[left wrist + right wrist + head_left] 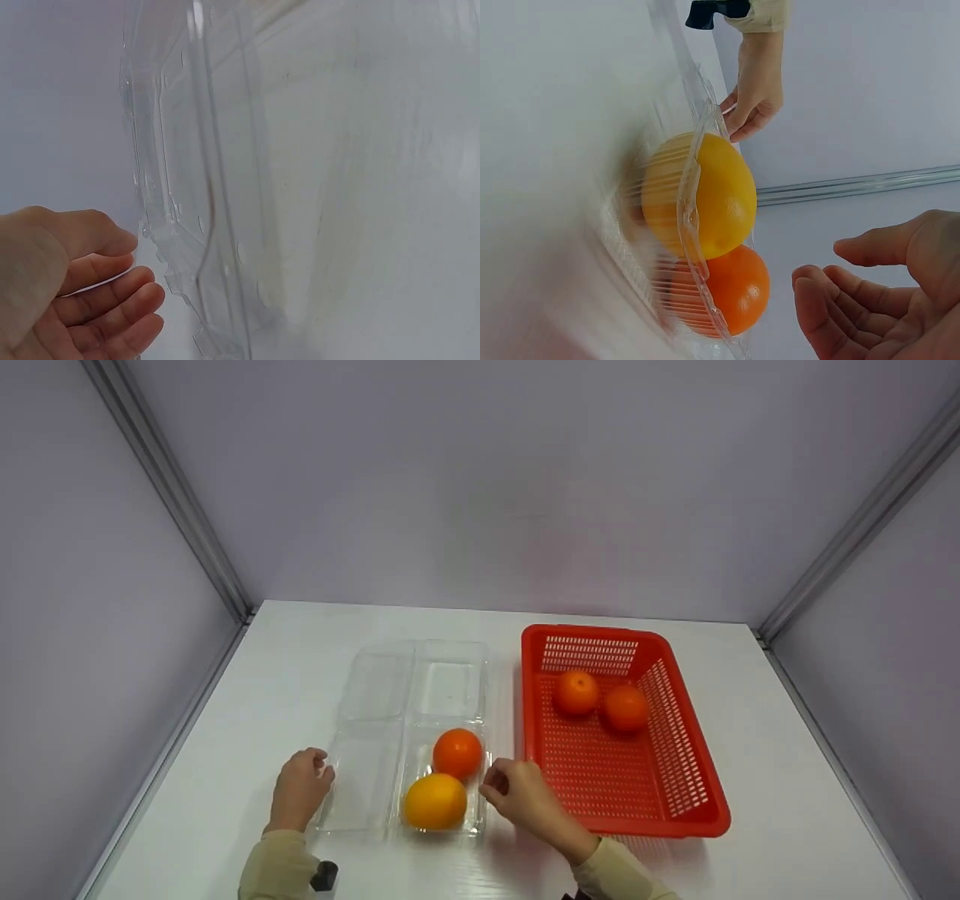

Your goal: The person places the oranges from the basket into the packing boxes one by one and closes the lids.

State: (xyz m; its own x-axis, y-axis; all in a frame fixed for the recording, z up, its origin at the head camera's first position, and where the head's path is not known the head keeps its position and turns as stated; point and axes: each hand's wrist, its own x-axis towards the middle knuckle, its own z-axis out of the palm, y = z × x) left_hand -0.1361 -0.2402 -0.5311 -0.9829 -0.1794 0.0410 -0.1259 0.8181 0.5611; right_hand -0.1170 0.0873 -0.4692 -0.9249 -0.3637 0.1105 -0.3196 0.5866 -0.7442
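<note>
Clear plastic tray (367,780) between hands; left hand (300,787) and right hand (517,795) loosely curled, empty, just beside edges.

The head camera is looking down from above on the clear tray (405,735). Both wrist cameras are viewing it closely, sideways.

Our layout around the container (411,690)

We see two fruits (445,780) in its near right compartment; the basket (694,780), just right of it, holds two more (601,700).
</note>
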